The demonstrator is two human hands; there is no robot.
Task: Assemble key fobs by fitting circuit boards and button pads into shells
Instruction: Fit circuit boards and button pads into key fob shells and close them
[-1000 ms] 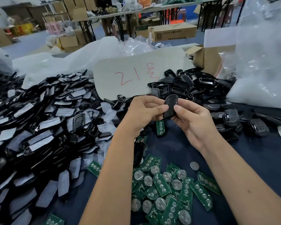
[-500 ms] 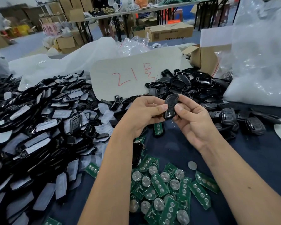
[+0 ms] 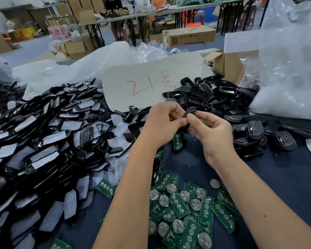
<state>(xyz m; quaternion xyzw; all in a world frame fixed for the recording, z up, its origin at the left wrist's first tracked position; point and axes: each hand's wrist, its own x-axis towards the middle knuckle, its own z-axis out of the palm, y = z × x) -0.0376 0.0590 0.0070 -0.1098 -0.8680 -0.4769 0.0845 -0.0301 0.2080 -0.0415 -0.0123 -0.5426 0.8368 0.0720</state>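
Here both hands pinch one black fob [image 3: 188,114] above the table: left hand [image 3: 162,123] on its left edge, right hand [image 3: 211,133] on its right, beyond the circuit boards [image 3: 185,209].

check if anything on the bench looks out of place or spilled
One loose coin cell lies alone on the dark cloth, apart from the circuit boards. Otherwise just sorted piles; nothing looks spilled or damaged.

Green circuit boards [image 3: 178,203], black shells [image 3: 205,97], red-marked white sheet [image 3: 145,85], navy table [image 3: 285,173].
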